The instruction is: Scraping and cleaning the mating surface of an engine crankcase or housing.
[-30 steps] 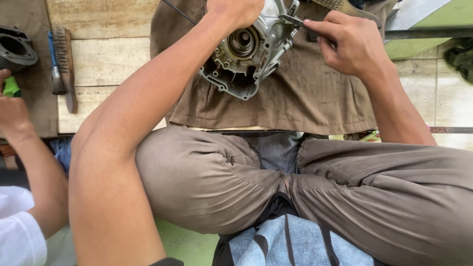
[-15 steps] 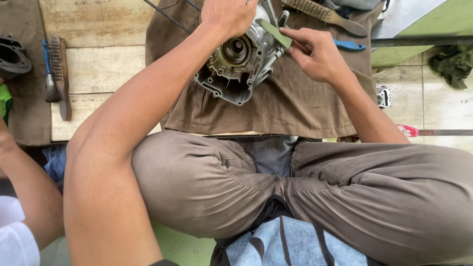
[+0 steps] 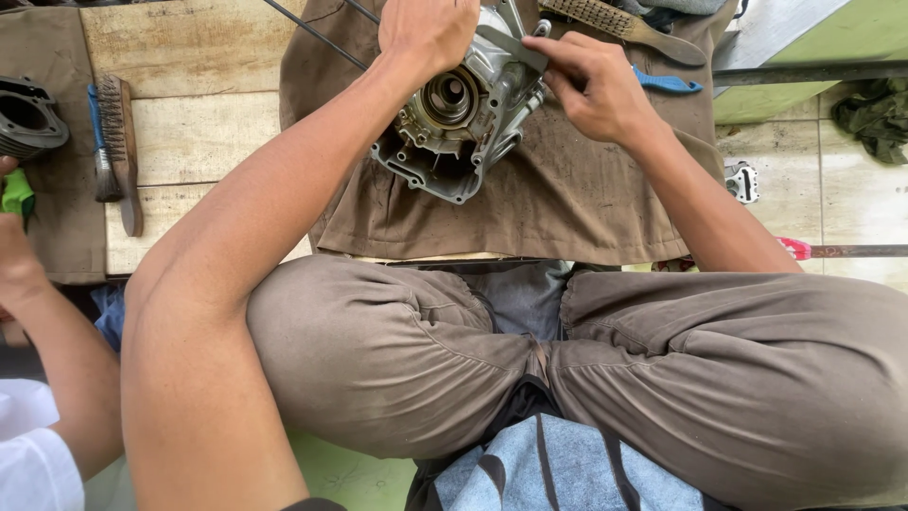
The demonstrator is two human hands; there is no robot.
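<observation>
— Where is the engine case sitting?

— The grey metal engine case (image 3: pixel 463 118) lies on a brown cloth (image 3: pixel 567 203) spread over the wooden boards (image 3: pixel 203 132), close to the cloth's far edge. Its open side with the round bearing seat faces up.

— What is the left hand doing?

— The left hand (image 3: pixel 426 33) rests on top of the case at its far side, fingers curled down over the casting and pressed against it.

— And the right hand?

— The right hand (image 3: pixel 591 85) is at the case's right side, thumb and fingers pinched together on a flat grey strip (image 3: pixel 515 45) that lies across the top of the case.

— Anything else on the cloth?

— A wire brush (image 3: pixel 624 26) with a wooden handle and a blue-handled tool (image 3: pixel 667 83) lie near the cloth's far right corner, just beyond the right hand.

— And toward the left edge of the boards?

— Another wire brush (image 3: pixel 121 142) beside a small blue brush (image 3: pixel 97 142), and a dark cylinder part (image 3: pixel 26 118). A second person's hand (image 3: pixel 14 251) holds something green (image 3: pixel 16 192) there.
</observation>
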